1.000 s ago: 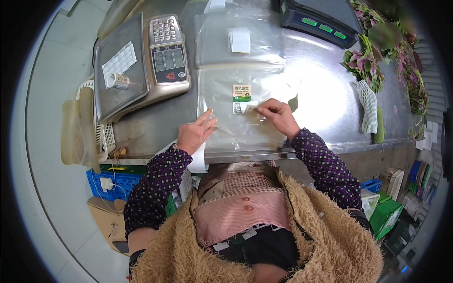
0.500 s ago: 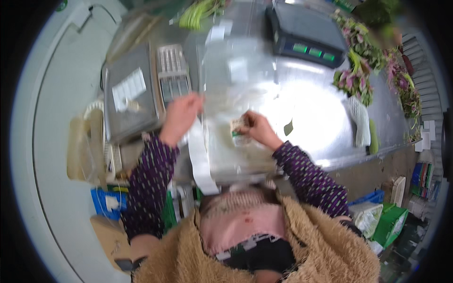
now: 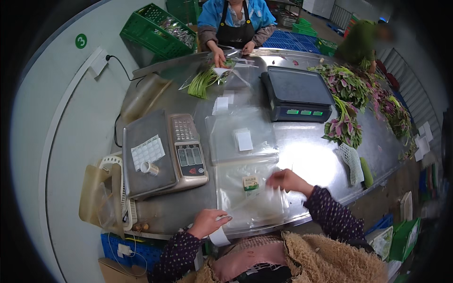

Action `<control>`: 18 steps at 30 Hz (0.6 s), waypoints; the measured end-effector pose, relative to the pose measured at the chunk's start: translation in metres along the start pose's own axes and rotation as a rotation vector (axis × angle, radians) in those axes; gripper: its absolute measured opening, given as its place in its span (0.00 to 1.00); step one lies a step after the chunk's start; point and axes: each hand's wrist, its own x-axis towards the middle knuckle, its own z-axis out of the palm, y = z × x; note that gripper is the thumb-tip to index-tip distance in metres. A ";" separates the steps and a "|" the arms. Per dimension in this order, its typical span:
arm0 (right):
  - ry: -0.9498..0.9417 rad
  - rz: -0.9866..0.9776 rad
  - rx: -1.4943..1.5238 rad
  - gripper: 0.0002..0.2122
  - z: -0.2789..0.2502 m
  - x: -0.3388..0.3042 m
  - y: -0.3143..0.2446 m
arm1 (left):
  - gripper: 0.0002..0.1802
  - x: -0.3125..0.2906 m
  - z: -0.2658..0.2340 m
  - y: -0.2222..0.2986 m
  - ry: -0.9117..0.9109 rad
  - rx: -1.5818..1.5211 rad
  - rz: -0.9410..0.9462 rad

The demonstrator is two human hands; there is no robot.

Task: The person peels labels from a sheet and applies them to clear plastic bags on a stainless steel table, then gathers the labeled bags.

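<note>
My left hand (image 3: 207, 222) is at the table's near edge, thumb and fingers closed on a white paper label strip (image 3: 218, 237) that hangs down over the edge. My right hand (image 3: 289, 181) hovers over the bags, fingers loosely bent and apart, with nothing visible in it. Just left of it, a small cream-and-green label (image 3: 251, 184) lies on a clear flat plastic bag (image 3: 236, 200). Farther up the table is another clear bag (image 3: 219, 134) with white labels (image 3: 244, 140) on it.
On the left stands a scale (image 3: 191, 155) with a label sheet (image 3: 147, 152) and small roll (image 3: 150, 169). A dark scale (image 3: 297, 92) and purple-green leafy bunches (image 3: 344, 127) are at right. Across the table, a co-worker (image 3: 236, 23) handles green stems (image 3: 203, 84). Another person (image 3: 358, 42) bends at far right.
My right hand has let go of the cream-and-green label and drawn off to its right. My left hand has come down toward the near edge. The view has tilted up, showing the co-worker.
</note>
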 end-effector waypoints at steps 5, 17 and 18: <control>0.900 -0.367 -0.192 0.13 -0.114 0.138 -0.013 | 0.11 0.027 -0.021 0.030 0.151 -0.394 -0.190; 0.654 -0.314 -0.979 0.41 -0.118 0.419 -0.040 | 0.10 -0.033 0.014 0.046 0.319 -0.372 -0.600; 0.622 -0.300 -1.010 0.44 -0.117 0.428 -0.043 | 0.10 -0.036 0.018 0.047 0.309 -0.418 -0.664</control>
